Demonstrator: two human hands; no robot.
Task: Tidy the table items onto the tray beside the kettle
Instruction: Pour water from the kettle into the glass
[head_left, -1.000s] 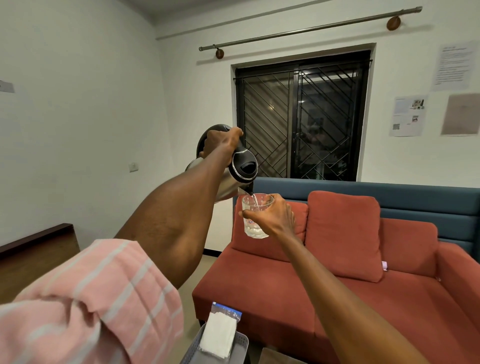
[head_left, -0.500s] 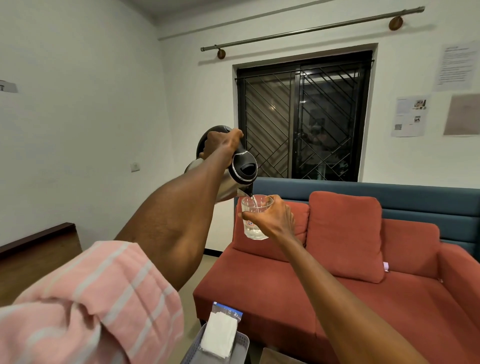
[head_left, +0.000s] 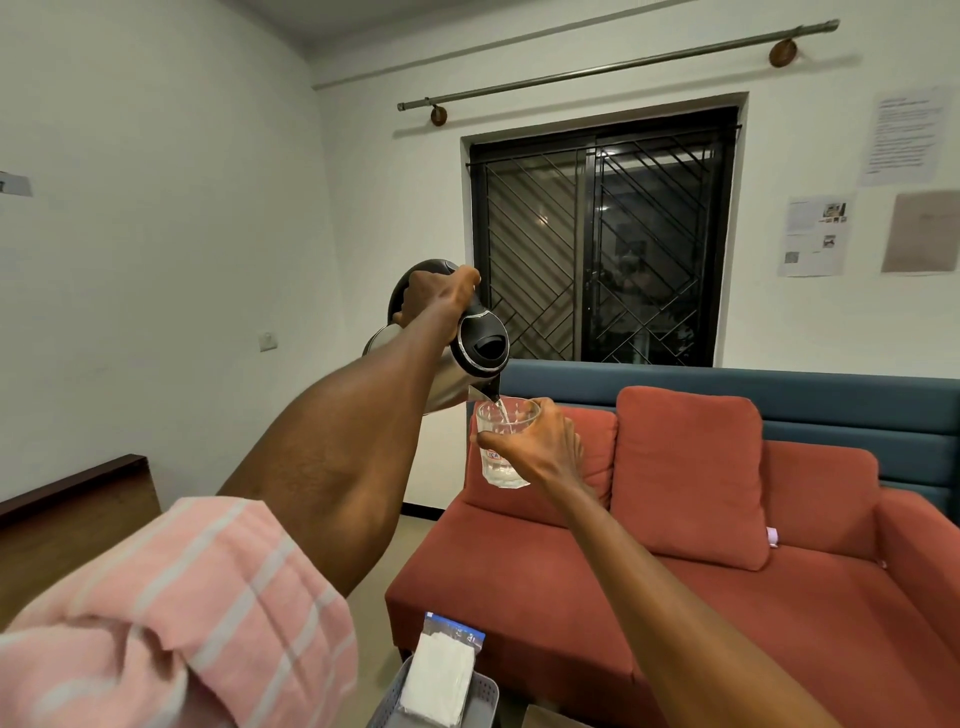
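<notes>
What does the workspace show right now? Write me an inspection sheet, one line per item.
Surface: no table top in view; the hands work in the air in front of a red sofa.
Job's things: kettle tilted, a thin stream of water falling into the glass; grey tray at the bottom edge holds a white packet.
Clutter: nothing seen.
Grippers: left hand closed on the kettle handle; right hand wrapped round the glass.
Cables: nothing seen.
Surroundings: barred dark window, curtain rod, papers on the wall, wooden furniture at left.
</notes>
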